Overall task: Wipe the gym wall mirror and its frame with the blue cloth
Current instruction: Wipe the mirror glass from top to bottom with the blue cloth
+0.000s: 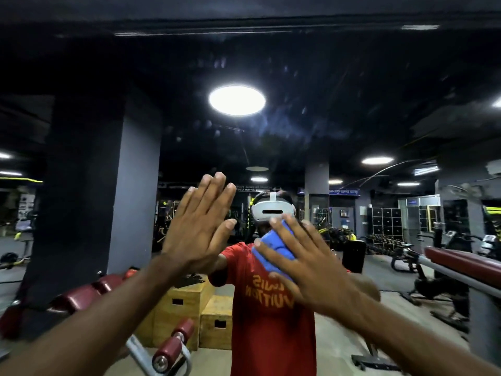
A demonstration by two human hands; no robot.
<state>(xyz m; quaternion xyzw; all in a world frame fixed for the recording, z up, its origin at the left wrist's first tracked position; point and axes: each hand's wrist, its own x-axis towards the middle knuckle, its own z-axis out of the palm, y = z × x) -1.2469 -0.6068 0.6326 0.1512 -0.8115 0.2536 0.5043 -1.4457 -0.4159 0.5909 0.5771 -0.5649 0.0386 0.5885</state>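
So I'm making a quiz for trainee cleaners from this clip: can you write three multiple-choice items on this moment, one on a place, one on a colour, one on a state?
1. Where is the folded blue cloth?
A. Under the right hand
B. Under the left hand
C. On the wooden boxes

2. What colour is the shirt reflected in the wall mirror?
A. Green
B. Red
C. White

3. How is the left hand?
A. Clenched in a fist
B. Gripping a bottle
C. Open and flat, fingers together

Answers:
1. A: the right hand is spread over the cloth, pressing it towards the glass.
2. B: the reflected shirt is red with mirrored orange lettering.
3. C: the palm faces the mirror with straight fingers and nothing in it.
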